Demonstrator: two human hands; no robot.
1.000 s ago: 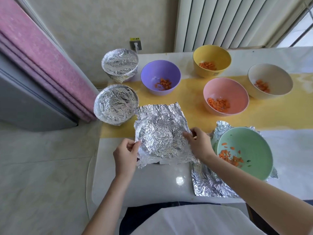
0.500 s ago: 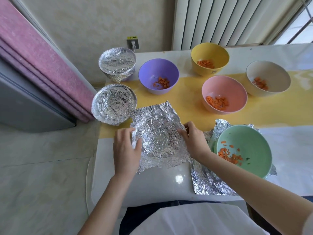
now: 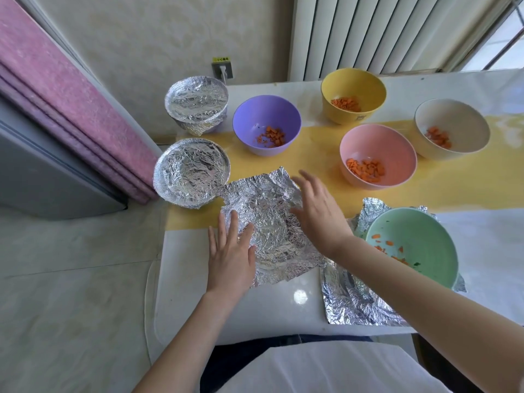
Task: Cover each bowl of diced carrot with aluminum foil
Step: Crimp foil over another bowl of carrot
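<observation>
At the near edge of the table (image 3: 283,307), our left hand (image 3: 231,256) lay flat, fingers straight, on the left side of a crumpled foil sheet (image 3: 269,222) moulded round like a bowl. Our right hand (image 3: 317,214), fingers spread and gripping nothing, was at its right side. Just right, a green bowl (image 3: 425,236) of diced carrot sat on a second foil sheet (image 3: 354,302). Beyond stood a pink bowl (image 3: 377,154), purple bowl (image 3: 266,117), cream bowl (image 3: 453,120) and yellow bowl (image 3: 353,92), all uncovered, with a nearer foil-covered bowl (image 3: 191,171) and a farther foil-covered bowl (image 3: 197,100) at left.

Behind-left of the foil-draped bowl (image 3: 272,231) sit two covered bowls (image 3: 192,171); behind-right, four open bowls (image 3: 377,146); right, another bowl (image 3: 419,236) on a foil sheet (image 3: 348,304).
</observation>
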